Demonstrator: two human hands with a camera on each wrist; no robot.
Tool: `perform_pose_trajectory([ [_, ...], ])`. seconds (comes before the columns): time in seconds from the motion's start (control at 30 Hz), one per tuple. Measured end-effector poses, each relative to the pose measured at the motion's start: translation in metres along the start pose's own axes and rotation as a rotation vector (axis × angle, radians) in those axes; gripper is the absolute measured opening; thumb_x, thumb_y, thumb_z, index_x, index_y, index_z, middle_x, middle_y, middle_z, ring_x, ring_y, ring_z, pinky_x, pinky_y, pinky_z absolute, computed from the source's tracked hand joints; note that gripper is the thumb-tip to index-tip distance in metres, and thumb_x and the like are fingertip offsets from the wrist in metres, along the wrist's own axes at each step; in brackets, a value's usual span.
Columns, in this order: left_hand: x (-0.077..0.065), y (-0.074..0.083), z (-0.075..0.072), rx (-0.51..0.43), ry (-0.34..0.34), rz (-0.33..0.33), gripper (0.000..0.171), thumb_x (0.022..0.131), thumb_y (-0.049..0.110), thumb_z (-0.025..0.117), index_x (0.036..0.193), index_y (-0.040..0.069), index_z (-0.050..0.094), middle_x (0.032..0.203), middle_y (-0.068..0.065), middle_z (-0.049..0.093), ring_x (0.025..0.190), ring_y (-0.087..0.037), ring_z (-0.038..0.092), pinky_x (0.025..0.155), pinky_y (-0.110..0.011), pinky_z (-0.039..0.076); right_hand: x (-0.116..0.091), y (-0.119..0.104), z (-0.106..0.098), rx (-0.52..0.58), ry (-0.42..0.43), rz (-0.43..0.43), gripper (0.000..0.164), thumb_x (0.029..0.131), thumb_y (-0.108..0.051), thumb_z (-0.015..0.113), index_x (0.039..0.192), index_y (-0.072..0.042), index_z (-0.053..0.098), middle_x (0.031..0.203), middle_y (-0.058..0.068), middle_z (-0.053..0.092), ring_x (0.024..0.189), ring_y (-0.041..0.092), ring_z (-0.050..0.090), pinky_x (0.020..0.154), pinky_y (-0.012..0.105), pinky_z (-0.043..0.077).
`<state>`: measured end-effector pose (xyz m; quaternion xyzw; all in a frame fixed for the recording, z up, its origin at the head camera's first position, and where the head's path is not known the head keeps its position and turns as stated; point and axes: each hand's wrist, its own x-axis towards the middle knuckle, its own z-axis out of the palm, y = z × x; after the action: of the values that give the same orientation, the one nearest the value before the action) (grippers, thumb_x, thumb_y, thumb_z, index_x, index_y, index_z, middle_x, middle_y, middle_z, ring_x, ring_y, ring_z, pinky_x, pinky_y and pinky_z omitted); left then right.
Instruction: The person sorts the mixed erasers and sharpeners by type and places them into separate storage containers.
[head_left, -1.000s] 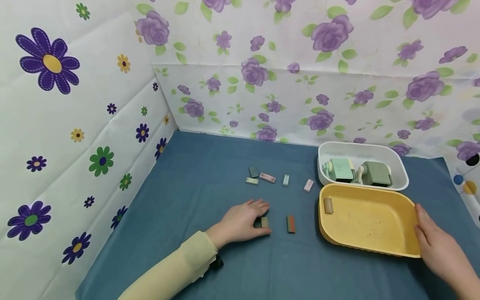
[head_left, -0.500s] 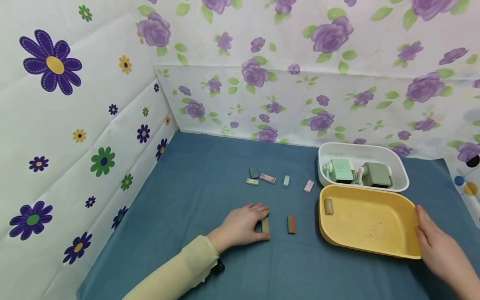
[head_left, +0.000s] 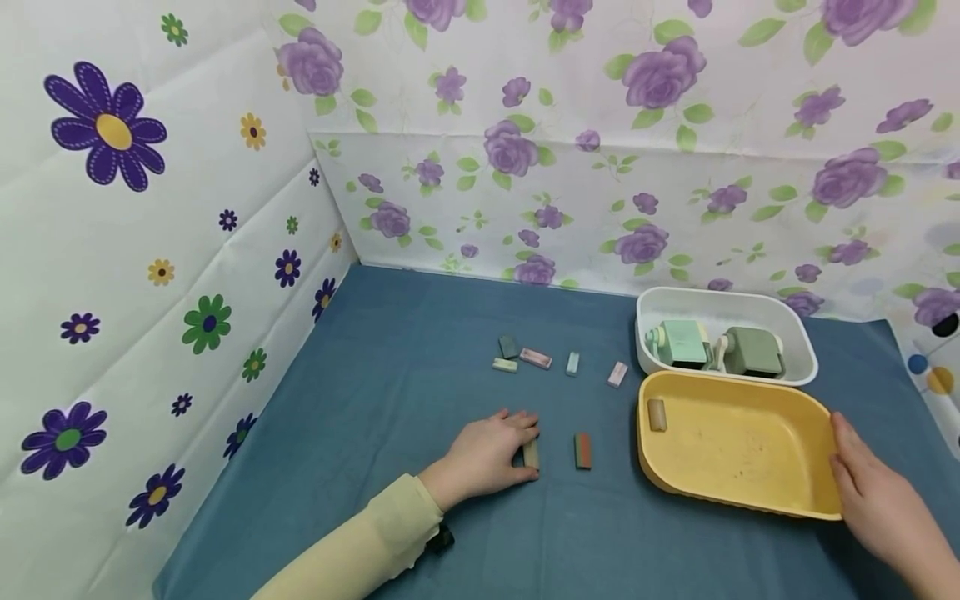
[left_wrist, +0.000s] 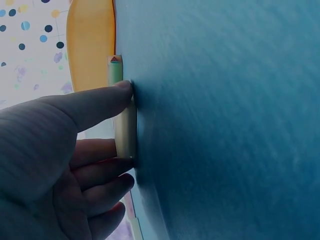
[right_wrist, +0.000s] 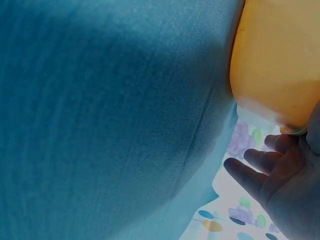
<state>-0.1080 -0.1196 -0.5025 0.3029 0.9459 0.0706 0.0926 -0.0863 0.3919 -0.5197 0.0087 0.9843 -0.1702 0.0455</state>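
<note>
Long tan block [head_left: 531, 455] now shows more; our left grip [head_left: 486, 457] pinches ends, seems set; right grip [head_left: 885, 496] holds yellow plastic tub's [head_left: 738, 450] right edge.

No readable text, brand or number in any view. Left wrist view: small red triangle [left_wrist: 114, 59] on end of green block [left_wrist: 115, 71]; can't tell if printed. Head view: longer pink block [head_left: 536, 358], faint marks, illegible.

On my feed I see a plain blue tablecloth [head_left: 360, 375], a yellow tub [head_left: 738, 446], a white tub [head_left: 720, 298], a beige block [head_left: 532, 454] and a two-tone block [head_left: 583, 451] in green and orange-red. The white back sheet [head_left: 465, 192] is rose-printed in purple and green, the white left sheet [head_left: 165, 208] daisy-printed in purple, green and yellow.
</note>
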Motion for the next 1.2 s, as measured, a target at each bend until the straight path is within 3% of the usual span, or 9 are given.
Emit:
perform_pose_trajectory([
  [0.33,-0.001,0.004,0.0,-0.013,0.009,-0.007,0.058,0.099,0.044,0.079,0.148,0.015,0.067,0.156,-0.003,0.058,0.145,-0.02,0.054,0.114,-0.038,0.05,-0.001,-0.001,0.002,0.003,0.0,0.005,0.066,0.118,-0.017,0.033,0.165,0.003,-0.009,0.168,0.036,0.001,0.152,0.061,0.011,0.12,0.073,0.009],
  [0.5,0.001,0.003,0.001,-0.048,0.023,0.028,0.057,0.097,0.041,0.082,0.146,0.016,0.068,0.15,-0.001,0.064,0.138,-0.016,0.06,0.115,-0.035,0.048,-0.003,0.002,0.002,0.003,-0.002,-0.008,0.066,0.118,-0.015,0.032,0.165,0.004,-0.01,0.168,0.037,0.001,0.151,0.063,0.012,0.119,0.074,0.009],
  [0.8,0.005,-0.002,0.0,-0.141,0.09,0.022,0.054,0.095,0.036,0.085,0.143,0.015,0.07,0.138,-0.002,0.072,0.126,-0.017,0.068,0.106,-0.037,0.055,0.001,0.0,-0.001,0.006,-0.021,0.013,0.066,0.119,-0.017,0.031,0.165,0.003,-0.011,0.168,0.037,0.0,0.151,0.063,0.013,0.117,0.076,0.011],
  [1.2,0.009,-0.001,-0.006,-0.218,0.174,0.019,0.055,0.097,0.035,0.083,0.146,0.013,0.068,0.143,-0.004,0.069,0.133,-0.025,0.065,0.107,-0.043,0.056,-0.001,-0.002,-0.001,0.004,-0.038,0.039,0.066,0.119,-0.019,0.03,0.165,0.003,-0.011,0.168,0.038,0.002,0.15,0.064,0.015,0.117,0.077,0.014],
])
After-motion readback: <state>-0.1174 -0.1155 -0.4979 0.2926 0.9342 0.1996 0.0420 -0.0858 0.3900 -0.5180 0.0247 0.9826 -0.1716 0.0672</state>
